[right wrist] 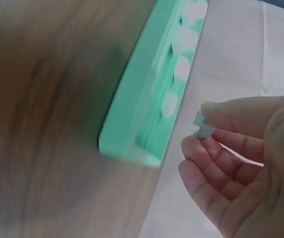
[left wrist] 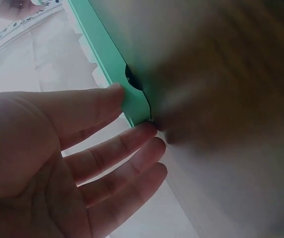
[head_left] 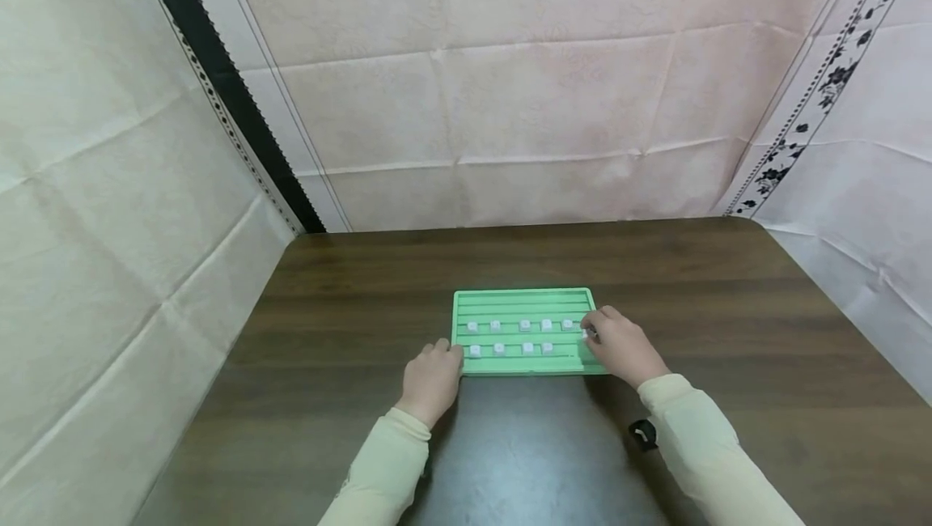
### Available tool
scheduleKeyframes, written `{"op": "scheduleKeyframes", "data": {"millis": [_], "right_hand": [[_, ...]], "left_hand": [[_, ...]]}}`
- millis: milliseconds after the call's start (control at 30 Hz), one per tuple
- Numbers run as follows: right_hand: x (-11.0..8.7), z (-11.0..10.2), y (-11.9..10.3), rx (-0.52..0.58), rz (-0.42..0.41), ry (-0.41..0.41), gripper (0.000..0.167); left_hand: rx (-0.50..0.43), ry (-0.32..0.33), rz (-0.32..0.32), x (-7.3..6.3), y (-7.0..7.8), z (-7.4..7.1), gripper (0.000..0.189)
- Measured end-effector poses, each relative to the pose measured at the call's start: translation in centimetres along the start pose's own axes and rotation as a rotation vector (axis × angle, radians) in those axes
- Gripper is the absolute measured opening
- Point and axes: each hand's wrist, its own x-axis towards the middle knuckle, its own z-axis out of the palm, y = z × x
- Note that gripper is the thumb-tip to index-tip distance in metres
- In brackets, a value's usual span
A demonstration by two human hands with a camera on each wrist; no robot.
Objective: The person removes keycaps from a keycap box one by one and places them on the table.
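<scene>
A green rectangular tray with ridges (head_left: 524,298) lies on the table, bearing two rows of small white blocks (head_left: 525,325). At its near left corner, my left hand (head_left: 432,380) holds the tray, thumb on the front side and index finger against the end, as the left wrist view shows. My right hand (head_left: 622,348) is over the tray's right end. Between thumb and index finger it pinches a small whitish block (right wrist: 205,130), partly hidden by the fingertips. The right wrist view shows this block apart from the row on the tray.
The dark wooden table (head_left: 364,299) reaches back to a pale cloth wall (head_left: 546,121). More cloth hangs at the left (head_left: 109,226) and right. A black strap-like object (head_left: 644,434) shows beneath the right sleeve.
</scene>
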Motion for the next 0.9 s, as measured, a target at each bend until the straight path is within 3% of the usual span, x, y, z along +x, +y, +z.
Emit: {"op": "scheduleKeyframes", "data": {"millis": [433, 667, 900], "right_hand": [[-1.2, -1.5, 4.6, -0.017, 0.057, 0.031, 0.013], [-2.6, -1.0, 6.9, -0.051, 0.091, -0.028, 0.010], [-2.8, -0.8, 7.6, -0.074, 0.090, -0.048, 0.011]], "left_hand": [[-0.014, -0.024, -0.026, 0.1, 0.0, -0.3, 0.009], [-0.013, -0.025, -0.014, 0.1, 0.0, -0.3, 0.009], [-0.014, -0.024, -0.020, 0.0, 0.0, -0.2, 0.008]]}}
